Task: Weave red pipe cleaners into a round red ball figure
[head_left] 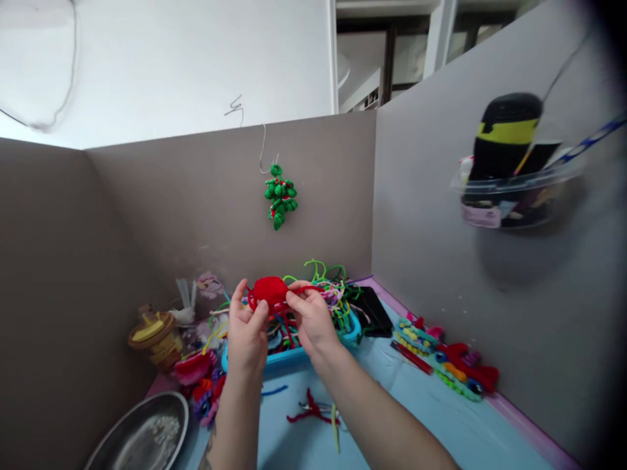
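Note:
Both of my hands hold a red fuzzy piece [270, 291], rounded in the middle with thin red strands coming off it, up over a blue basket. My left hand [247, 333] grips its left side between thumb and fingers, the index finger raised. My right hand [313, 320] pinches its right end, where a red strand runs out past the fingers. Under and behind the hands, the blue basket [289, 358] is heaped with many-coloured fuzzy stems [343, 313]. Dark red stem pieces [311, 410] lie on the table below my right forearm.
A metal bowl [182, 418] with small pale bits stands at the lower left. Beside it are colourful fuzzy pieces [196, 369] and a brown-yellow container [159, 336]. Finished-looking fuzzy figures [460, 365] and a red pen [411, 358] lie right. A green ornament [279, 196] hangs on the back panel.

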Motion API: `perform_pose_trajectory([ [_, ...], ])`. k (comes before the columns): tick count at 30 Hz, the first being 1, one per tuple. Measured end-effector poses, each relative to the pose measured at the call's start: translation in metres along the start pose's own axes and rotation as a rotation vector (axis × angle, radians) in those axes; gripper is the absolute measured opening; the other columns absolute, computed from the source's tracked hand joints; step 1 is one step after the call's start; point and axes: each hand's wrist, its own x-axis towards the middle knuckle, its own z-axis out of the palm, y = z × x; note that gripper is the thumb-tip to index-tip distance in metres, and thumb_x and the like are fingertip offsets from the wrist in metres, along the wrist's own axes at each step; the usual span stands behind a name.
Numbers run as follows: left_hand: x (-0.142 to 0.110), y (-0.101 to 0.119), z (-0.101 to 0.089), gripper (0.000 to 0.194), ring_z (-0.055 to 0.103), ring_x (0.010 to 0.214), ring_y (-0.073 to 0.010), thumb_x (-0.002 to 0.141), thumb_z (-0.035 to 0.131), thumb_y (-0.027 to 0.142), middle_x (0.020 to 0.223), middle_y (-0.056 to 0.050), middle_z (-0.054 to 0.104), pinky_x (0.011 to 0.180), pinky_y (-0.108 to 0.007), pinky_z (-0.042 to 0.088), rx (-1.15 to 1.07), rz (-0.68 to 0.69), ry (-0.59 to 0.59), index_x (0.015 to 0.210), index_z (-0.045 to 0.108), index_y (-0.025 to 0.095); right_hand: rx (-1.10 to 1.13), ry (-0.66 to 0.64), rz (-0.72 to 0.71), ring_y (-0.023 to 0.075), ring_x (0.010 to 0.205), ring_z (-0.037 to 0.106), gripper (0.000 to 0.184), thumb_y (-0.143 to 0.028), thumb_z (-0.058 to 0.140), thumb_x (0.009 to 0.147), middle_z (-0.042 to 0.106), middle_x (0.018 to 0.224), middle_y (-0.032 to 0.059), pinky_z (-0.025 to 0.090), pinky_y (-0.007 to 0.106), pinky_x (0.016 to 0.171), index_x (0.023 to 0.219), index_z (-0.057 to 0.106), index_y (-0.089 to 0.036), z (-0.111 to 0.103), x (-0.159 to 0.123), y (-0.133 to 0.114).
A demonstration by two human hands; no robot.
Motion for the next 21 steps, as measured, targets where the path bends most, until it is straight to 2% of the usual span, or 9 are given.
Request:
perform_pose_trajectory([
  [3, 0.002, 0.013, 0.005, 0.051, 0.065, 0.07, -0.0115, 0.072, 0.07, 0.027, 0.081, -0.002, 0.068, 0.066, -0.02, 0.051, 0.002, -0.035, -0.019, 0.117, 0.049, 0.022, -0.057, -0.008, -0.022, 0.0133, 0.064, 0.057, 0.022, -0.023, 0.071, 0.06, 0.062, 0.067, -0.0033, 0.045, 0.027, 0.067, 0.076, 0.056, -0.02, -0.006, -0.005, -0.008],
  [6, -0.006, 0.021, 0.005, 0.036, 0.065, 0.065, -0.0144, 0.081, 0.057, 0.042, 0.084, -0.006, 0.067, 0.059, -0.026, 0.052, -0.017, -0.295, 0.025, 0.107, 0.052, 0.018, -0.17, -0.055, -0.058, 0.0133, 0.068, 0.056, 0.018, -0.022, 0.069, 0.062, 0.062, 0.07, -0.003, 0.044, 0.026, 0.067, 0.074, 0.056, -0.02, -0.026, -0.016, -0.009],
  [8, -0.02, 0.022, 0.002, 0.033, 0.066, 0.067, -0.0162, 0.08, 0.06, 0.036, 0.089, -0.008, 0.067, 0.057, -0.027, 0.052, 0.018, -0.402, 0.002, 0.107, 0.052, 0.018, -0.264, -0.129, -0.032, 0.0133, 0.069, 0.056, 0.017, -0.021, 0.069, 0.063, 0.061, 0.072, -0.0026, 0.044, 0.026, 0.066, 0.075, 0.056, -0.021, -0.043, -0.03, -0.006],
  [13, -0.071, 0.018, -0.016, 0.052, 0.068, 0.079, -0.0196, 0.071, 0.067, 0.01, 0.098, -0.008, 0.069, 0.067, -0.029, 0.053, 0.007, -0.472, -0.048, 0.119, 0.051, 0.02, -0.564, -0.331, 0.192, 0.0137, 0.07, 0.056, 0.025, -0.03, 0.069, 0.065, 0.063, 0.078, -0.0006, 0.044, 0.025, 0.062, 0.085, 0.059, -0.021, -0.077, -0.064, -0.022],
  [16, -0.1, 0.018, -0.036, 0.048, 0.067, 0.084, -0.0181, 0.077, 0.059, 0.009, 0.097, -0.006, 0.071, 0.076, -0.029, 0.053, -0.177, -0.402, 0.057, 0.123, 0.051, 0.022, -0.927, -0.629, 0.507, 0.0157, 0.068, 0.06, 0.023, -0.036, 0.065, 0.069, 0.067, 0.079, 0.0037, 0.043, 0.024, 0.053, 0.084, 0.065, -0.018, -0.101, -0.06, -0.057],
  [17, -0.109, 0.018, -0.045, 0.046, 0.067, 0.087, -0.0172, 0.08, 0.055, 0.009, 0.096, -0.005, 0.072, 0.079, -0.029, 0.052, -0.26, -0.377, 0.097, 0.123, 0.051, 0.024, -1.016, -0.649, 0.518, 0.0161, 0.068, 0.061, 0.022, -0.037, 0.062, 0.072, 0.068, 0.08, 0.0051, 0.042, 0.023, 0.051, 0.079, 0.066, -0.017, -0.111, -0.052, -0.069],
  [18, -0.118, 0.017, -0.053, 0.044, 0.067, 0.09, -0.0169, 0.082, 0.052, 0.01, 0.096, -0.004, 0.072, 0.083, -0.03, 0.051, -0.337, -0.364, 0.116, 0.123, 0.052, 0.026, -1.123, -0.555, 0.47, 0.016, 0.066, 0.062, 0.024, -0.038, 0.057, 0.075, 0.068, 0.078, 0.0059, 0.042, 0.022, 0.049, 0.077, 0.067, -0.016, -0.123, -0.041, -0.08],
  [20, -0.134, 0.012, -0.072, 0.042, 0.064, 0.097, -0.0169, 0.084, 0.048, 0.011, 0.101, -0.003, 0.071, 0.09, -0.033, 0.048, -0.459, -0.358, 0.095, 0.122, 0.054, 0.029, -1.415, -0.11, 0.24, 0.0158, 0.066, 0.062, 0.027, -0.036, 0.05, 0.079, 0.069, 0.076, 0.0061, 0.044, 0.022, 0.053, 0.078, 0.067, -0.016, -0.149, -0.014, -0.097],
  [21, -0.141, 0.008, -0.081, 0.038, 0.064, 0.1, -0.0172, 0.085, 0.048, 0.014, 0.103, -0.002, 0.071, 0.092, -0.034, 0.047, -0.509, -0.376, 0.063, 0.118, 0.057, 0.03, -1.484, 0.018, 0.184, 0.0166, 0.074, 0.063, 0.026, -0.031, 0.047, 0.08, 0.069, 0.085, 0.008, 0.045, 0.023, 0.058, 0.088, 0.066, -0.015, -0.162, 0.0, -0.101],
])
